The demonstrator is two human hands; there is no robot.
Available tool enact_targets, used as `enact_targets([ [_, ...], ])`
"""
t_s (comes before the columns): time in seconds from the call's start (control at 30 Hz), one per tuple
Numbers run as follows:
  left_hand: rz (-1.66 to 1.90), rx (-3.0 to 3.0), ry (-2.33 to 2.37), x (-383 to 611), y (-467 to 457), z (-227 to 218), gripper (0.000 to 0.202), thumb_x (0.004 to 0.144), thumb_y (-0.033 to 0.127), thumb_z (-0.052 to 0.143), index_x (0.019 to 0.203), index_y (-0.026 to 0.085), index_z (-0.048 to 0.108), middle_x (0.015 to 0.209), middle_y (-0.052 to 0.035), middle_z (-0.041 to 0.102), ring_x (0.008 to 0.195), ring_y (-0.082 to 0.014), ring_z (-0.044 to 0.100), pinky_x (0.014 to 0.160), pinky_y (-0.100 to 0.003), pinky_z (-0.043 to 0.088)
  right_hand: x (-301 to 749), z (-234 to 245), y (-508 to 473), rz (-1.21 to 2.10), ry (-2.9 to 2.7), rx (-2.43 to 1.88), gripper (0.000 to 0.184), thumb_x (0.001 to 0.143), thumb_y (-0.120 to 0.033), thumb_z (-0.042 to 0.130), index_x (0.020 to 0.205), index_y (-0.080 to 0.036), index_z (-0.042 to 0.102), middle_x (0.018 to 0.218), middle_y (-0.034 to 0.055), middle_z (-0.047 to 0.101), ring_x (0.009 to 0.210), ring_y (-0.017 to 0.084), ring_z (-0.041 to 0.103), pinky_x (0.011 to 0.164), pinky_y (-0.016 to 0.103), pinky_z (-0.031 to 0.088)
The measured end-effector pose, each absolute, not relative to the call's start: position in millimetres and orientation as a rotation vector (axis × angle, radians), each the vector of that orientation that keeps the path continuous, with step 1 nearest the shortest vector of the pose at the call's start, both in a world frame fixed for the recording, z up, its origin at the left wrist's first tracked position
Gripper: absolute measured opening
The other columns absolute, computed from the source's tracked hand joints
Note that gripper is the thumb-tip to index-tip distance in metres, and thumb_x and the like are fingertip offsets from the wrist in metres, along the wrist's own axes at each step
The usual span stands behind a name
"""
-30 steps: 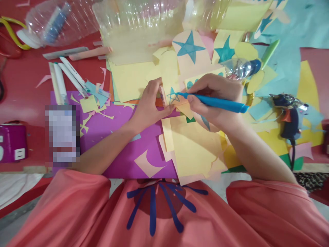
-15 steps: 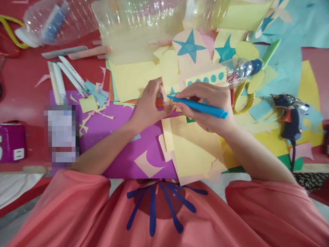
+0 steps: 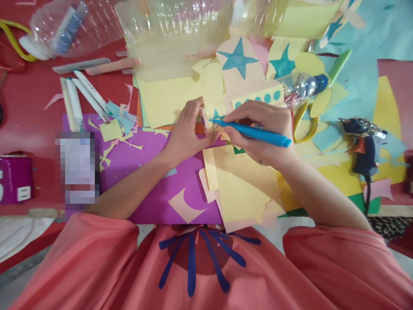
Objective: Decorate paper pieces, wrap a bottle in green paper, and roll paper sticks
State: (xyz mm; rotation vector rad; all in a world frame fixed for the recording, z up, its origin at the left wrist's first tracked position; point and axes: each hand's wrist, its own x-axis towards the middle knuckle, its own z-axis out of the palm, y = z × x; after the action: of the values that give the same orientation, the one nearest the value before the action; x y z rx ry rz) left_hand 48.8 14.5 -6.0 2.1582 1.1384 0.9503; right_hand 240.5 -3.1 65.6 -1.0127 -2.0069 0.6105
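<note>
My right hand is closed around a blue marker. The marker's tip rests at a partly coloured blue star drawn on a small pale piece of paper. From the left, my left hand grips this piece, its thumb along the near edge and its fingers at the left side. Part of the paper is hidden behind both hands. Just beyond lie a pale cutout with a finished blue star and a yellow strip with blue dots.
Plastic bottles lie along the far side. Several markers and paper scraps are at the left, near a blurred-out phone. A purple sheet lies before me. To the right are yellow-handled scissors and a glue gun.
The marker and my right hand have shifted slightly to the right, and the blue on the star looks a little fuller. My left hand has stayed put.
</note>
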Motion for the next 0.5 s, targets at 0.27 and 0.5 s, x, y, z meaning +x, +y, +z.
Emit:
enact_targets([
  [0.27, 0.965, 2.114, 1.138, 49.0, 14.1, -5.4, 0.055, 0.086, 0.066, 0.052, 0.124, 0.028, 0.038, 0.099, -0.0020, 0.059, 0.105, -0.0235, 0.058, 0.090, -0.045, 0.051, 241.3, 65.3, -2.8, 0.609, -2.009, -1.040, 0.009, 0.082, -0.019, 0.064, 0.080, -0.028, 0.065, 0.074, -0.0014, 0.069, 0.063, 0.014, 0.061, 0.058, 0.031, 0.053],
  [0.5, 0.943, 2.056, 1.147, 50.5, 10.3, 2.5, 0.049, 0.086, 0.059, 0.058, 0.123, 0.031, 0.040, 0.094, -0.0012, 0.060, 0.106, -0.0254, 0.058, 0.092, -0.047, 0.050, 242.6, 62.8, -1.6, 0.599, -2.029, -1.009, 0.010, 0.082, -0.018, 0.066, 0.081, -0.027, 0.066, 0.072, -0.0020, 0.067, 0.061, 0.013, 0.060, 0.056, 0.031, 0.052],
])
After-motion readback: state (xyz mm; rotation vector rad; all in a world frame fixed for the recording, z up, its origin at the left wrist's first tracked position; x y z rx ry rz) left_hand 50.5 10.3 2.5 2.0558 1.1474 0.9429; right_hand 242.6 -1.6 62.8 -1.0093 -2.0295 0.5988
